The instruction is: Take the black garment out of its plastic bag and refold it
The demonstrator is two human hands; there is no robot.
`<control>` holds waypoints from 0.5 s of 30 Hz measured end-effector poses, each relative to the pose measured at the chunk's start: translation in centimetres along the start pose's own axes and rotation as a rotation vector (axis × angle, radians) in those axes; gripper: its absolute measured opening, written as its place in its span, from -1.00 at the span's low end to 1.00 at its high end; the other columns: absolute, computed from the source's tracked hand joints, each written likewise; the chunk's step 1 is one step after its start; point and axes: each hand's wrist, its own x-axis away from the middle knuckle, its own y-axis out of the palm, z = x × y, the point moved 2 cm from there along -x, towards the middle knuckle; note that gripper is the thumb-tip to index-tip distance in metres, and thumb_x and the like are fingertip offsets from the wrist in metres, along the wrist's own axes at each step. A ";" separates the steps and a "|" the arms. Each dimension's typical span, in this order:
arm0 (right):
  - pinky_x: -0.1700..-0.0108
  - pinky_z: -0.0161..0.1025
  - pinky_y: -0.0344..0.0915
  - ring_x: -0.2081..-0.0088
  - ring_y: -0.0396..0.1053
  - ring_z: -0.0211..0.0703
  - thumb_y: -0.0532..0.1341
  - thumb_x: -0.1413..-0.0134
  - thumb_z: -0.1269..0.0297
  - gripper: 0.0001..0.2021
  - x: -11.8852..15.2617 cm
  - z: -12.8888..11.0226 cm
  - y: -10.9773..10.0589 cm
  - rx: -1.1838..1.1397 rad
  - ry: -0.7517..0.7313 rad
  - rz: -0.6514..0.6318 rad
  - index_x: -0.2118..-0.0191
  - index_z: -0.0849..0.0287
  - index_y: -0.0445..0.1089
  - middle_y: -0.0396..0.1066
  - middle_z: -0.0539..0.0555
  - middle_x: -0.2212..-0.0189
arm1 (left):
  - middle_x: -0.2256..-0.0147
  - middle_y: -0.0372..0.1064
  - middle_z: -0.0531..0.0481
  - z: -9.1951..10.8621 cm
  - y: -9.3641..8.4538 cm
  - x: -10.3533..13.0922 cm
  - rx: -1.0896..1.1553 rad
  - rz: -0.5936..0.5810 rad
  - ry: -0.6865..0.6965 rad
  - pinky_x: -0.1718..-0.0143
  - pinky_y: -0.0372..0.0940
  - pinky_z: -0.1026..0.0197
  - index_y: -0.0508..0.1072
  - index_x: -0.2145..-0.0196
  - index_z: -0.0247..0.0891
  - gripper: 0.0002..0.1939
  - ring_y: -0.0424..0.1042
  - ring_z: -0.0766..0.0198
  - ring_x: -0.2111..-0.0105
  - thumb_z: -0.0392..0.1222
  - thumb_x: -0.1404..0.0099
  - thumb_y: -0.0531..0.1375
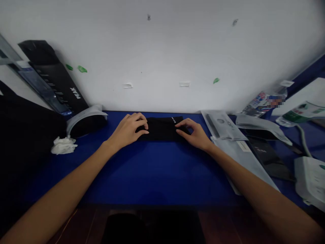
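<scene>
A folded strip of black cloth (161, 130) lies flat across the back of the blue table, near the wall. Small white lettering shows near its upper right corner. At the strip's left end is my left hand (130, 128), its fingers curled over the cloth and the thumb along the lower side. My right hand (191, 134) holds the right end, with thumb and forefinger tips close together on the fabric. The other right fingers are partly hidden behind the forefinger and thumb.
Crumpled white tissue (64, 145) and a clear pouch with something black inside (87, 122) lie at left, below a tall black PEAK package (56, 74). On the right are frosted zip bags (225, 125), a black flat packet (270, 157), plastic bottles (301, 113) and a white power strip (311, 179).
</scene>
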 end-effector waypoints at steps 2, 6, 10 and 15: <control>0.03 0.07 0.44 0.10 0.50 0.04 0.37 -0.26 0.14 -0.86 0.0 0.1 0.0 0.015 -0.014 0.005 0.12 0.00 0.57 0.54 0.09 0.14 | -0.03 0.50 -0.05 -0.3 0.2 0.0 -0.007 -0.012 0.003 -0.05 0.29 -0.02 0.60 0.15 -0.14 -0.94 0.50 0.09 0.01 -0.14 -0.48 0.34; 0.05 0.07 0.45 0.14 0.47 0.03 0.37 -0.23 0.17 -0.87 0.0 0.3 -0.1 0.038 -0.016 0.001 0.13 -0.01 0.57 0.52 0.09 0.17 | -0.01 0.50 -0.04 -0.6 0.7 0.1 -0.016 -0.046 -0.023 -0.04 0.28 -0.02 0.62 0.12 -0.12 -0.93 0.49 0.09 0.02 -0.15 -0.49 0.32; 0.05 0.08 0.46 0.17 0.45 0.01 0.38 -0.21 0.19 -0.87 0.0 0.6 -0.1 0.032 -0.012 0.000 0.12 -0.01 0.57 0.51 0.09 0.17 | 0.00 0.49 -0.04 -0.7 1.0 0.1 0.010 -0.090 -0.061 -0.05 0.28 -0.04 0.62 0.11 -0.12 -0.90 0.48 0.09 0.05 -0.14 -0.51 0.28; 0.05 0.09 0.44 0.16 0.45 0.02 0.37 -0.18 0.24 -0.84 0.0 1.0 0.1 0.066 -0.027 -0.015 0.11 0.00 0.57 0.51 0.10 0.15 | 0.01 0.48 -0.07 -0.9 1.1 0.0 0.073 -0.149 -0.091 -0.12 0.29 -0.09 0.61 0.06 -0.13 -0.86 0.46 0.05 0.00 -0.15 -0.53 0.24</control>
